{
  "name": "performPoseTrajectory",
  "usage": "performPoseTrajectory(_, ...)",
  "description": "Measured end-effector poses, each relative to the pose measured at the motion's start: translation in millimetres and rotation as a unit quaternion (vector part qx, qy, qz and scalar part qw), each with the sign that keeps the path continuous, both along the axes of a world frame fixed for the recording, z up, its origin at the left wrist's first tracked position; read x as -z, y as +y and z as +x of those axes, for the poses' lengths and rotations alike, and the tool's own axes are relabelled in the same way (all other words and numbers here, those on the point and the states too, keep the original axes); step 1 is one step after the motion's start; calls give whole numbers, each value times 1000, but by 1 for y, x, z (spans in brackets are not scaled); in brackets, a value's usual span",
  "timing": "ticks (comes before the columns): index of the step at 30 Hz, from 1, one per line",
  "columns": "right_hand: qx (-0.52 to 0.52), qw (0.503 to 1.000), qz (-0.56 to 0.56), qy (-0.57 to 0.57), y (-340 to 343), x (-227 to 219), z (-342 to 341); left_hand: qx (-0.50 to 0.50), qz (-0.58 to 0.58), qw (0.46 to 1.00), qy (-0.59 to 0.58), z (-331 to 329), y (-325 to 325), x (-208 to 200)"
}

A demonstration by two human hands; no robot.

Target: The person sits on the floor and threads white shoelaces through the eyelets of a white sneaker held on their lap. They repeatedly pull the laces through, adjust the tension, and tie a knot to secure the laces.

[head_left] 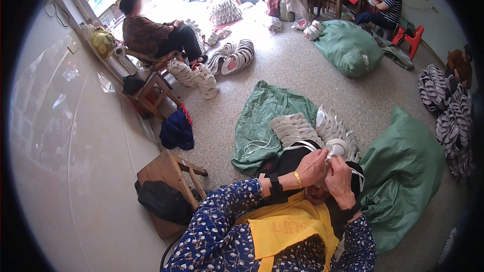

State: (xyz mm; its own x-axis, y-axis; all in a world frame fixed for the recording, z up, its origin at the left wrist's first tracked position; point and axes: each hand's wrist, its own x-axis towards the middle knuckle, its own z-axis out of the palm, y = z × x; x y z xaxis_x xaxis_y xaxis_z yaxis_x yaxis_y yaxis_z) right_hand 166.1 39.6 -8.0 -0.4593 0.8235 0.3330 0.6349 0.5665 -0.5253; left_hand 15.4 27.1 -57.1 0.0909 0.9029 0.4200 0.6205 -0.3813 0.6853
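Observation:
My left hand (312, 169) and my right hand (340, 183) are close together over my lap, fingers pinched on a white shoe upper (337, 146). Its rounded end shows above the fingertips; the rest is hidden behind the hands. A white lace (305, 143) runs out to the left of the hands, and another loop hangs beside the right wrist. Just beyond stand two nested rows of white shoe uppers, a left row (294, 128) and a right row (330, 122). More white laces (259, 147) lie loose on a flattened green sack (258, 108).
A full green sack (403, 171) stands close on my right. To the left are a wooden stool (164, 168) with a black bag (164, 201) and a tiled wall. Farther off, several people sit among shoe stacks (238, 56) and another green sack (348, 45).

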Motion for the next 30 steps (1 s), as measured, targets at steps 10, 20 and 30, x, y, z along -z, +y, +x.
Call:
performPoseTrajectory(10, 20, 946, -216, 239, -39, -58, 41, -12, 38, 998, 55, 3, 4, -2)
performPoseTrajectory(20, -55, 877, -233, 416, -22, -171, 46, 53, -38, 995, -79, -7, 9, -5)
performPoseTrajectory(30, -103, 853, -256, 443, -4, -150, 31, 118, -69, 986, -95, -33, 34, -41)
